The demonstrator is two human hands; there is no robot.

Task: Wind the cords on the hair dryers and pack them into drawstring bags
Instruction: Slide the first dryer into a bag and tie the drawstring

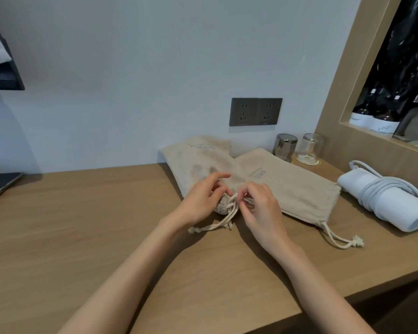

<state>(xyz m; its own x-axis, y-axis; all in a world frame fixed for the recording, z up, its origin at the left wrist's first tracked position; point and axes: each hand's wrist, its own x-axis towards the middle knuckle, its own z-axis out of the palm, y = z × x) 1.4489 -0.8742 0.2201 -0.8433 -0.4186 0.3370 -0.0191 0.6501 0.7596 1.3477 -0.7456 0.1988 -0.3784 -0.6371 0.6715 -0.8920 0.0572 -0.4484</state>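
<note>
The gathered mouth of the first bag (198,162) is gripped by the left hand (203,203) with curled fingers, the forefinger held straighter, while its drawstring (210,227) is pinched by the right hand (261,208); closing this bag is judged to be the step in hand. A second bag (295,189) is laid flat on the tabletop (82,225) just to the right, its mouth turned to the near right. Beyond that mouth, well apart from the hands, a white hair dryer (357,184) is seen with its cord (381,196) wound round it, its long axis running far-left to near-right. It would be reached more easily by the right hand.
</note>
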